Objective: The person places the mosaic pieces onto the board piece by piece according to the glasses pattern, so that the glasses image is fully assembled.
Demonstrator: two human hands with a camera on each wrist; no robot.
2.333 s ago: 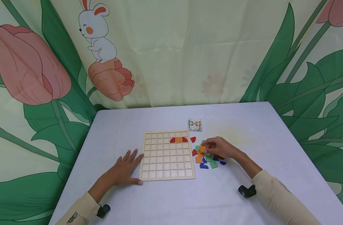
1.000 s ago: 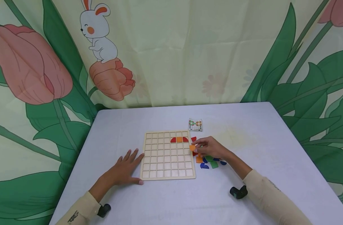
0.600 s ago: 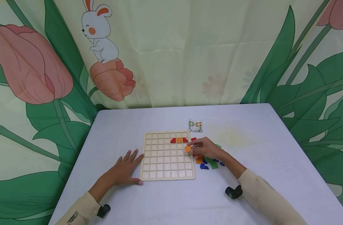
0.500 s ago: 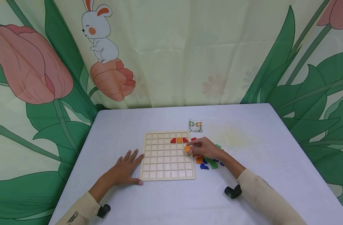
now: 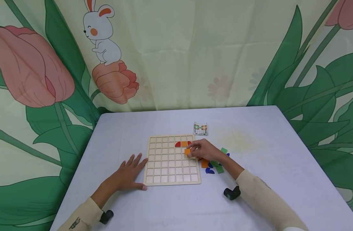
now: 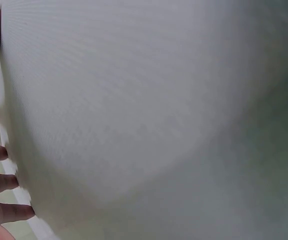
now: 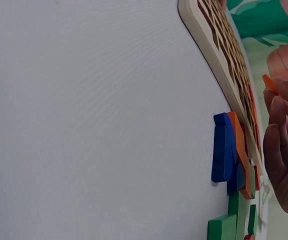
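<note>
My right hand (image 5: 203,150) pinches an orange square tile (image 5: 187,151) over the wooden grid board (image 5: 162,160), just below its upper right cells. In the right wrist view the same tile (image 7: 269,83) shows between thumb and fingers, raised above the board. Two red quarter-round tiles (image 5: 177,144) flank an orange square tile (image 5: 183,143) in one row; my fingertips partly cover the right red one. My left hand (image 5: 125,176) lies with fingers spread at the board's left edge, fingertips and thumb against it.
Right of the board lie loose tiles: blue rounded ones (image 5: 209,171), green squares (image 5: 219,169) and orange squares (image 5: 204,163). My right hand and forearm hide some. A small printed pattern card (image 5: 200,129) lies behind the board. A floral curtain (image 5: 176,64) hangs behind the white table.
My right hand has carried the orange square tile left from the loose pile, across the board's right edge, to over the grid. My left hand has stayed in place.
</note>
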